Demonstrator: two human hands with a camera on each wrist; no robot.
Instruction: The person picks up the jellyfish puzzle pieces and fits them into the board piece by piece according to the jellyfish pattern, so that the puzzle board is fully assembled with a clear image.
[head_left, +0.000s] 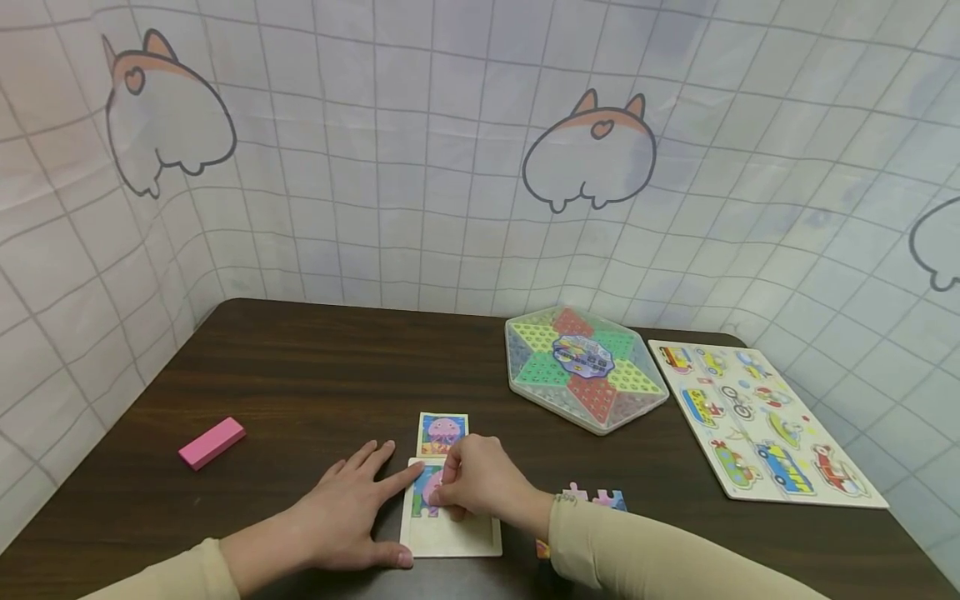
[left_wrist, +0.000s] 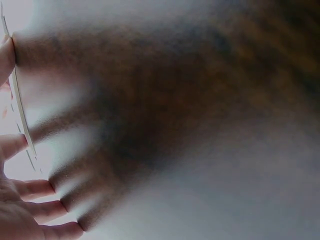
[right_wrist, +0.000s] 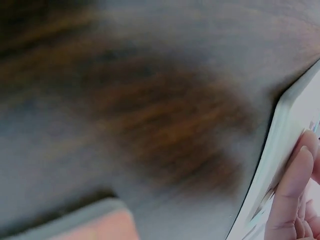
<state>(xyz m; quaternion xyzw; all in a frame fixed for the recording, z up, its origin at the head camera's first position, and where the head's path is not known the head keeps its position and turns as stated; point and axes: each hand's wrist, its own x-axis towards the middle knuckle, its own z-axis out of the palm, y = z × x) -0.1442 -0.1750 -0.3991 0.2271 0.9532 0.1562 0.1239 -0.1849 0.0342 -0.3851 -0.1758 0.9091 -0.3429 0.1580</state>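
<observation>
A puzzle tray (head_left: 450, 546) with a pale frame lies near the table's front, partly filled along its left side with jigsaw pieces (head_left: 422, 500) of a pink and blue picture. My left hand (head_left: 343, 508) is spread beside it, index fingertip at the upper left corner and thumb at the lower left one. Over the tray's middle, my right hand (head_left: 480, 479) pinches a jigsaw piece between thumb and forefinger; the hand hides most of that piece. Just beyond the tray lies a small picture card (head_left: 442, 432) showing a pink jellyfish.
Loose jigsaw pieces (head_left: 606, 498) lie right of the tray, partly under my right sleeve (head_left: 637, 542). Farther back are a hexagonal Chinese checkers box (head_left: 543, 371) and a vehicle puzzle board (head_left: 757, 425). A pink block (head_left: 212, 443) rests on the dark table (head_left: 315, 367) at left.
</observation>
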